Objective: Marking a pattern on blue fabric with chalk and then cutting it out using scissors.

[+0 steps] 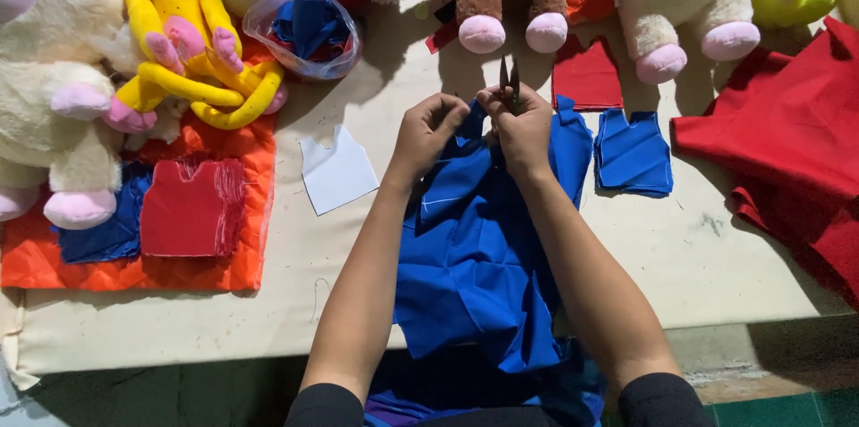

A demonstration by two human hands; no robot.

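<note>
Left hand point(428, 133) pinches blue cloth point(474, 248) edge; right hand point(522, 127) grips scissors point(509, 80) plus the cloth, hands close together. Cloth drapes from table point(716, 248) toward lap. Best keep the edge taut, blades clear of fingers, cut along the marked line.

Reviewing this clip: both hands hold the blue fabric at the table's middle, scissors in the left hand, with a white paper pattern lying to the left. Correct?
Not quite. In the head view the scissors are in the right hand, not the left. The left hand only pinches the blue fabric. The white paper pattern does lie to the left.
</note>
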